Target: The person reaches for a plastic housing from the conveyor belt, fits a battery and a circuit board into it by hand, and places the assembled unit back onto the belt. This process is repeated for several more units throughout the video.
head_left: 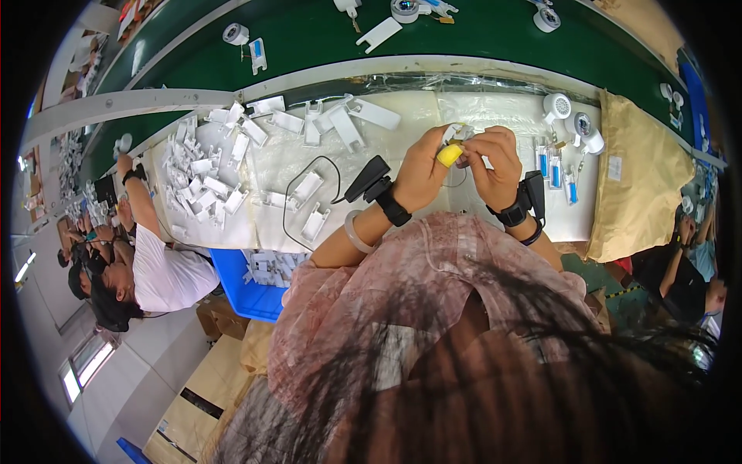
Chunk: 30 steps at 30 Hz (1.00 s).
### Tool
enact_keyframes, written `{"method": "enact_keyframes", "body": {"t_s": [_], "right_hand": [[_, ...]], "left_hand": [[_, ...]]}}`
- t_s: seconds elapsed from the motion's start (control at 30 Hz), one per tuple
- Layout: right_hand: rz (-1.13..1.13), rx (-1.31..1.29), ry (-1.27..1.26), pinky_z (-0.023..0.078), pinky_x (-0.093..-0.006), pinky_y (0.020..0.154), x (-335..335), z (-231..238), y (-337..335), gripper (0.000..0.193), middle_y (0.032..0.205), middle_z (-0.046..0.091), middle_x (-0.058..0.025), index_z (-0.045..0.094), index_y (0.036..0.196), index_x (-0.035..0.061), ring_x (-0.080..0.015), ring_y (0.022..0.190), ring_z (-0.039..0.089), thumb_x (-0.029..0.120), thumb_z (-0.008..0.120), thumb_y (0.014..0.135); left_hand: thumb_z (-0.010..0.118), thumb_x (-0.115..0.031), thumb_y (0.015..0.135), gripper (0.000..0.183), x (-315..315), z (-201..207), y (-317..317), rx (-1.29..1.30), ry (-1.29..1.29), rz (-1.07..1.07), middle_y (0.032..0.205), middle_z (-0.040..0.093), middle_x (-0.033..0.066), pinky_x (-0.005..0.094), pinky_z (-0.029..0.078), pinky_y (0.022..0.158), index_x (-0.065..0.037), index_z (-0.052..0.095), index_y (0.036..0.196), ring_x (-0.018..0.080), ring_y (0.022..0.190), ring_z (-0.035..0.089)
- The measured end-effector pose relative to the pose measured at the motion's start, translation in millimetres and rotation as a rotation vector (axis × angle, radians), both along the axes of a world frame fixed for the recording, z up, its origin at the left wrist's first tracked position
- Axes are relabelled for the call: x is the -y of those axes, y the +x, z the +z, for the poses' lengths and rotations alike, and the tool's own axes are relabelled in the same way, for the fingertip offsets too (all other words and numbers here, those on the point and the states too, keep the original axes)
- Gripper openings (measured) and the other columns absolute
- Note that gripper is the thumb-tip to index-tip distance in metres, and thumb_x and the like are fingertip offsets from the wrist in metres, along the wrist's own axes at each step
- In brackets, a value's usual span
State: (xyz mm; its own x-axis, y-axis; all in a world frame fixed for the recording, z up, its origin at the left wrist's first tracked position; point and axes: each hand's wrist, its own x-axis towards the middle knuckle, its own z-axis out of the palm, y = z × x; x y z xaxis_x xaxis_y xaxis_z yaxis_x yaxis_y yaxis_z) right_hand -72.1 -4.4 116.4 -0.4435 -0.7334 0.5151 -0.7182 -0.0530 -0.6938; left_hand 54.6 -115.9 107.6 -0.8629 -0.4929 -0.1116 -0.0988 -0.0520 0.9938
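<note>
Over the white-covered bench, my left hand is closed round a small white plastic part, mostly hidden by the fingers. A bright yellow piece shows at the left thumb's tip; whether it is worn or held I cannot tell. My right hand meets the left one, its thumb and fingers pinched together beside the yellow piece. What sits in that pinch is too small to make out. A thin wire seems to hang below the hands.
Many white plastic housings are heaped on the left. Round white fan-like heads and white parts with blue cells lie right, beside brown paper. Beyond runs a green conveyor. A blue bin stands low left, near a co-worker.
</note>
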Motion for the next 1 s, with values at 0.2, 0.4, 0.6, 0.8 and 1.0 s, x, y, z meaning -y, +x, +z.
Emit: {"method": "enact_keyframes", "body": {"t_s": [0.2,0.4,0.6,0.8,1.0], "right_hand": [[-0.002,-0.035,0.003,0.046,-0.0369,0.080,1,1,2,0.018,0.088,0.063,-0.0094,0.064,0.090,0.0032,-0.0290,0.086,0.056,-0.006,0.069,0.075],[-0.004,-0.018,-0.060,0.043,-0.0356,0.078,16,-11,7,0.019,0.083,0.063,-0.0054,0.065,0.088,0.0063,-0.0257,0.080,0.056,-0.004,0.070,0.073],[-0.059,0.177,0.028,0.046,-0.0348,0.077,28,-51,-22,0.005,0.083,0.063,-0.0099,0.062,0.087,0.0039,-0.0260,0.082,0.060,0.000,0.062,0.084],[-0.322,0.455,-0.217,0.052,-0.0296,0.082,22,-91,-159,0.005,0.097,0.066,-0.0095,0.062,0.096,0.0020,-0.0175,0.086,0.066,0.001,0.058,0.093],[-0.930,0.260,-0.085,0.046,-0.0297,0.092,-3,-99,-222,0.031,0.116,0.062,-0.0140,0.061,0.114,-0.0014,-0.0195,0.107,0.059,0.006,0.070,0.085]], "left_hand": [[0.051,-0.004,0.089,0.027,-2,0,-1,0.006,0.034,0.048,0.092,0.064,0.0175,0.0332,0.050,0.073,0.001,0.055,0.116,0.0291,0.082,0.065],[0.050,-0.009,0.091,0.023,12,3,-1,0.060,-0.129,0.064,0.089,0.063,0.0206,0.0357,0.050,0.069,0.000,0.058,0.111,0.0373,0.079,0.063],[0.055,-0.011,0.085,0.027,85,-41,-7,0.001,-0.605,-0.085,0.103,0.062,0.0197,0.0427,0.044,0.090,-0.002,0.061,0.109,0.0356,0.101,0.057],[0.068,-0.022,0.079,0.040,305,-132,43,0.568,-0.772,0.654,0.109,0.064,0.0209,0.0413,0.049,0.089,0.000,0.062,0.111,0.0355,0.104,0.060],[0.069,-0.021,0.073,0.070,409,-170,56,0.980,-0.810,0.943,0.130,0.045,0.0280,0.0502,0.034,0.104,-0.018,0.042,0.139,0.0437,0.118,0.045]]}}
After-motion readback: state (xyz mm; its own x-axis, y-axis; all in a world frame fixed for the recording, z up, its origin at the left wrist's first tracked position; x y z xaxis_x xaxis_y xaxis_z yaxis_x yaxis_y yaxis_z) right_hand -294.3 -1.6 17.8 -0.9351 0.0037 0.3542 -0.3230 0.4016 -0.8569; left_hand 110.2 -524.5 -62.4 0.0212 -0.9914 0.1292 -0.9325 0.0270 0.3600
